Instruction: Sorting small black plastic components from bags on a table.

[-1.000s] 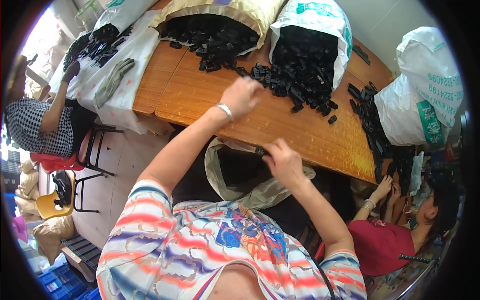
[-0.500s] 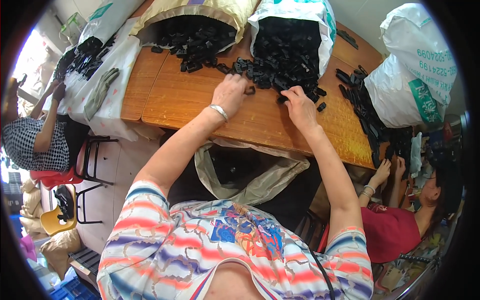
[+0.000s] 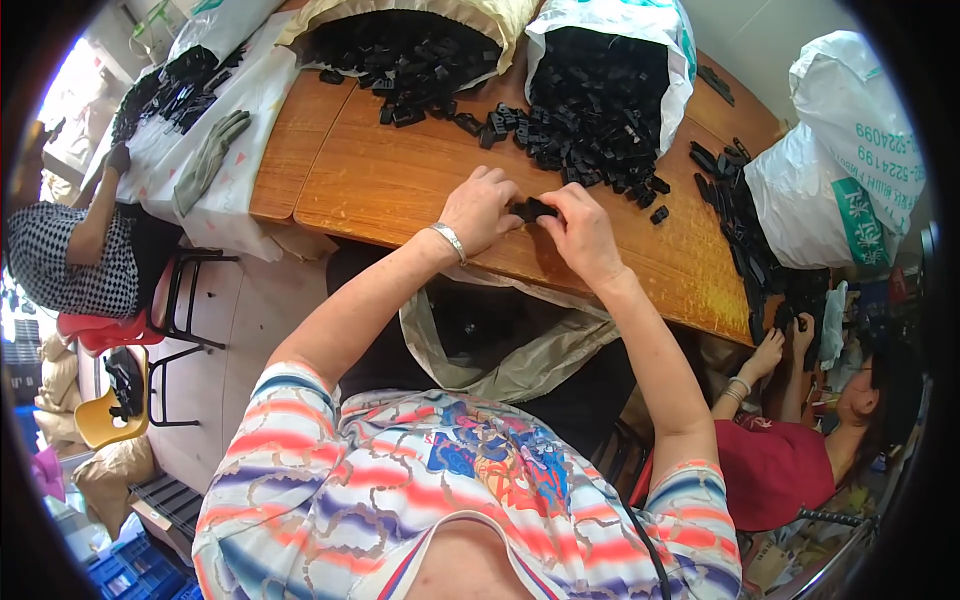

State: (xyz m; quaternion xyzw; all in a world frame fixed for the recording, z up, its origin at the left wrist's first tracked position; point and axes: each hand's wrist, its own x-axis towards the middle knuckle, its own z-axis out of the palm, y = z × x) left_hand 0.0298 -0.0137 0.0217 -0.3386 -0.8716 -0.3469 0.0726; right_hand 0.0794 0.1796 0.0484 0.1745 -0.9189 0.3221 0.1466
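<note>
Over the near part of the wooden table [image 3: 400, 185], my two hands meet at small black plastic parts [image 3: 534, 209]. My left hand [image 3: 480, 212], with a bracelet at the wrist, is closed around one end of them. From the other side, thumb and fingers of my right hand [image 3: 585, 235] pinch the other end. Whether this is one part or two pressed together cannot be made out. Beyond my hands, a heap of similar black parts [image 3: 600, 140] spills from a white sack [image 3: 680, 85]. An open beige sack [image 3: 530, 370] hangs below the table edge, in front of me.
A tan sack [image 3: 515, 25] of black parts lies at the back. Long black pieces [image 3: 735, 235] lie beside a standing white sack [image 3: 800, 190] at right. One co-worker [image 3: 770, 465] handles black pieces there; another [image 3: 85, 260] sits at left, near a grey glove [image 3: 210, 160].
Both hands have drawn back from the heap and come together nearer the table edge. The black parts they hold now meet between them. The view has shifted slightly.
</note>
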